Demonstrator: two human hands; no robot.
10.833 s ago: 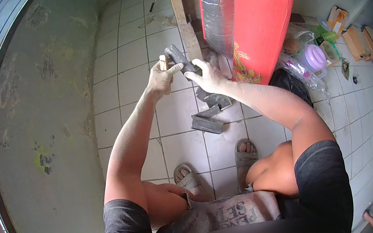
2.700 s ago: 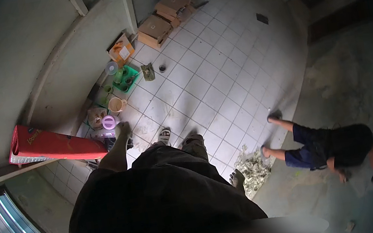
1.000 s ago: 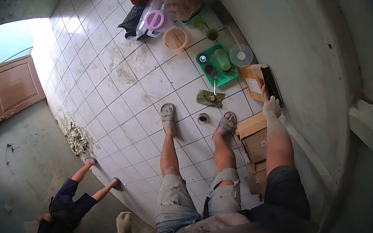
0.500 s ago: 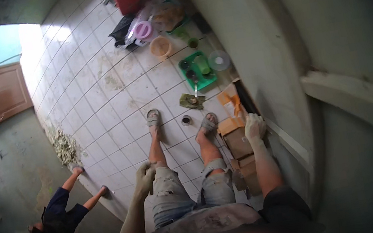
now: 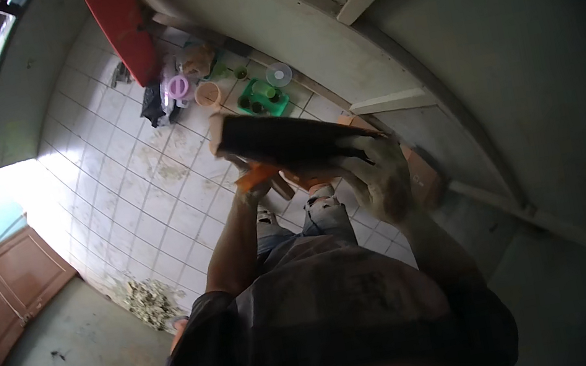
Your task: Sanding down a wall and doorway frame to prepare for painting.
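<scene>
A long dark slab-like thing (image 5: 285,136) with a pale brown end is held up across the space in front of my body; its exact kind is unclear. My right hand (image 5: 379,180), coated in pale dust, grips its right end with the fingers spread along the side. Near the left end my left hand (image 5: 253,188) reaches up from below, its fingers partly hidden by the slab and an orange piece (image 5: 257,175). A short brown strip (image 5: 282,187) shows just right of that hand, under the slab.
A green tray (image 5: 277,108) with cups, a peach tub (image 5: 208,94), a pink-lidded container (image 5: 178,87) and a black bag (image 5: 155,107) stand on the tiled floor. Rubble (image 5: 146,300) is heaped by the left wall. A cardboard box (image 5: 424,180) lies by the right wall.
The long dark thing has come up from beside the right wall into my hands. My left hand has moved forward and right to its left end. The view has swung round.
</scene>
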